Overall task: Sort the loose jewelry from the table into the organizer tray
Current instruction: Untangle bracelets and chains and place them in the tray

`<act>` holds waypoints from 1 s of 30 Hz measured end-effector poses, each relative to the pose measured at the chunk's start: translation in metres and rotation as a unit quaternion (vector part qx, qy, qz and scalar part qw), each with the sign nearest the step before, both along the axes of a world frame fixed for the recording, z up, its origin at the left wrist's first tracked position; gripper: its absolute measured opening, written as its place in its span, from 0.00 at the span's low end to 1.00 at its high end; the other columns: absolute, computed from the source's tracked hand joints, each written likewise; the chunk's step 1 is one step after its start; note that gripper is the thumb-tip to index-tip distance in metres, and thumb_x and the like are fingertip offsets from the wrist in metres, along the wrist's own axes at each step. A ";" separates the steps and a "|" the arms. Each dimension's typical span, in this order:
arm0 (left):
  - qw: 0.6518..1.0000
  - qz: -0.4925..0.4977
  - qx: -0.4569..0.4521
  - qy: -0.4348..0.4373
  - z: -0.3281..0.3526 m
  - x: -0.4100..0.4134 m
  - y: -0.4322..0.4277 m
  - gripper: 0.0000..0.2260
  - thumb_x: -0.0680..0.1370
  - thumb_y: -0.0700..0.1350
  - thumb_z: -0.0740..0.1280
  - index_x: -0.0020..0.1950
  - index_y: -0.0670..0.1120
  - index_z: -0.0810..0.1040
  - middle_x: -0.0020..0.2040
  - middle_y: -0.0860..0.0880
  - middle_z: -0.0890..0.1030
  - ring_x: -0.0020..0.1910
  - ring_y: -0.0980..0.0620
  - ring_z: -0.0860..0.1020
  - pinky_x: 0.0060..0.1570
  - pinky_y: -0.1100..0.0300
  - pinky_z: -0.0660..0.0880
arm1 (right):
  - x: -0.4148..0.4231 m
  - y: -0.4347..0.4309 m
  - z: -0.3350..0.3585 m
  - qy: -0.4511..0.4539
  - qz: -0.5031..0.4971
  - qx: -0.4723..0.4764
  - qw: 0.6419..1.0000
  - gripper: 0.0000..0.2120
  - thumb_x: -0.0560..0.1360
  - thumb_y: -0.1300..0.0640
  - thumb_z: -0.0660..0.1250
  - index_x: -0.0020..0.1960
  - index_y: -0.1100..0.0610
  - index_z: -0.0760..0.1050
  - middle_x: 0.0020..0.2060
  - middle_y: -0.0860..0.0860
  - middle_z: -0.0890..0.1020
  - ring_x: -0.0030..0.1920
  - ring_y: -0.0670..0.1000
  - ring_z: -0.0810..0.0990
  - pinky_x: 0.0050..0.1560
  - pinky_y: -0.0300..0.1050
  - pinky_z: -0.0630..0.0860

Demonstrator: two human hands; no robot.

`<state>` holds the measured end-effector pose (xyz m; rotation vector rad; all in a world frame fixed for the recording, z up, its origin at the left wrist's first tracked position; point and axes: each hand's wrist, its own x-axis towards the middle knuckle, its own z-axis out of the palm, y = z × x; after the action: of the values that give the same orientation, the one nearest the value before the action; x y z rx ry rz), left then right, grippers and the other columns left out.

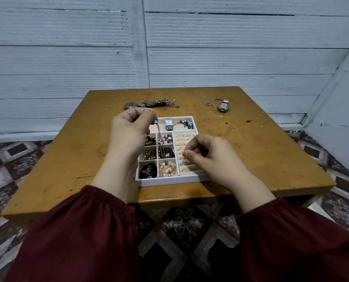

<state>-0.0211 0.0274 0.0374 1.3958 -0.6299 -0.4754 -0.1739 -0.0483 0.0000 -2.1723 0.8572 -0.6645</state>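
Note:
A white organizer tray [159, 182] sits mid-table, with small compartments of beads and earrings, a ring section on the right, and a long back slot holding a watch and a charm bracelet. My left hand [130, 133] hovers over the tray's left side and pinches a thin chain with a blue pendant [156, 121], which hangs down into the middle compartments. My right hand [208, 155] hovers over the ring rows with curled fingers, fingertips together; whether it holds anything I cannot tell.
Behind the tray lies a pile of loose jewelry [157, 103] with a round watch [130, 105]. At the back right lie a silver watch [223, 106] and a thin chain [211, 103]. The wooden table [67, 151] stands near a white wall.

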 end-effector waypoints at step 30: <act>0.995 -0.053 0.070 -0.054 -0.004 0.001 0.006 0.06 0.74 0.38 0.68 0.36 0.43 0.77 0.29 0.53 0.75 0.23 0.64 0.68 0.23 0.73 0.64 | 0.027 -0.006 -0.007 -0.160 -0.047 0.002 0.986 0.05 0.75 0.59 0.68 0.41 0.52 0.78 0.33 0.45 0.79 0.33 0.44 0.74 0.36 0.38 0.73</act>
<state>-0.0200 0.0338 0.0335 1.5340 -0.7732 -0.5411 -0.1471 -0.0544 -0.0066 -1.9579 0.7909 -1.0248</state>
